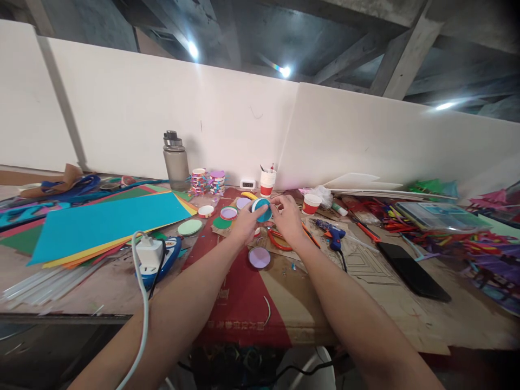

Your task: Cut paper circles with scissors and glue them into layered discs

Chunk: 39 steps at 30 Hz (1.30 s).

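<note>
A blue-topped round piece (265, 214) with a white rim sits between the fingers of both hands, above the worktable (300, 314). The left hand (246, 223) is closed on its left side, thumb laid over the blue face. The right hand (287, 215) has its thumb and fingers bent close together at the right edge; whether they grip or merely touch it cannot be told.

Below the fingers lies a lilac disc (259, 258); just under the right fingers is an orange-handled tool (279, 241). Left of the fingers are a green disc (221, 222) and, farther off, pale green discs (189, 227) beside a broad blue sheet (105, 222). Beyond the fingertips stand a stack of paper cups (267, 182) and a small white clock (247, 184). To their right are a red-and-white cup (311, 205), a blue glue gun (335, 236) and, well apart, a black phone (412, 270).
</note>
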Each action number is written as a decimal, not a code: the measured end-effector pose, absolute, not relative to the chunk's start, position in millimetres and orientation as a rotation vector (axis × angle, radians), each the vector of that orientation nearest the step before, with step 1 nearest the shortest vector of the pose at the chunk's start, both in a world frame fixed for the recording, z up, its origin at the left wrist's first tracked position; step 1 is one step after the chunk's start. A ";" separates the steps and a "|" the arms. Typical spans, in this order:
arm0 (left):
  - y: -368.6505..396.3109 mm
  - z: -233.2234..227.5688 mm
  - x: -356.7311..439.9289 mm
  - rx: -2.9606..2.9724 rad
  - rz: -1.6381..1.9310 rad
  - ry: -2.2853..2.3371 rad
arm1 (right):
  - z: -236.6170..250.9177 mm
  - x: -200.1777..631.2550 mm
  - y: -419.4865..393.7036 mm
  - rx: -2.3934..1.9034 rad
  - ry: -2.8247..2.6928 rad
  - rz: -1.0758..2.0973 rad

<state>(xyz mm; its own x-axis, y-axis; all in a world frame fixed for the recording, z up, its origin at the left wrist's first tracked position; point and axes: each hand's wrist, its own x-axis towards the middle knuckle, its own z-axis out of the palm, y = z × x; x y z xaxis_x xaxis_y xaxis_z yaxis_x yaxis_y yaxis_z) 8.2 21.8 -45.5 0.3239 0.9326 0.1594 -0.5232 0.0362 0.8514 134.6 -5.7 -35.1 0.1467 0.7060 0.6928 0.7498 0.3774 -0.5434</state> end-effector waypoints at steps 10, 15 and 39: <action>28.7 -45.8 3.0 1.068 1.243 0.526 | -33.8 131.6 -8.4 -1.295 -1.652 0.027; 23.6 -42.1 2.4 1.010 1.275 0.554 | -35.3 129.9 -6.0 -1.296 -1.645 0.148; 46.3 -20.0 -19.6 0.419 1.489 0.810 | -14.8 109.4 -58.9 -1.487 -2.880 0.351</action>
<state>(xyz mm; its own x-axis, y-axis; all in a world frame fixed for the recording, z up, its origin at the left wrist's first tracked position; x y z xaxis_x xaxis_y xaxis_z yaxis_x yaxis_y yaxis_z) -19.6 46.3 -20.0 -0.1067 0.9705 -0.2163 -0.7091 0.0782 0.7008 109.4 -58.9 -14.8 -0.5782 0.7904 -0.2023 0.8159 0.5621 -0.1357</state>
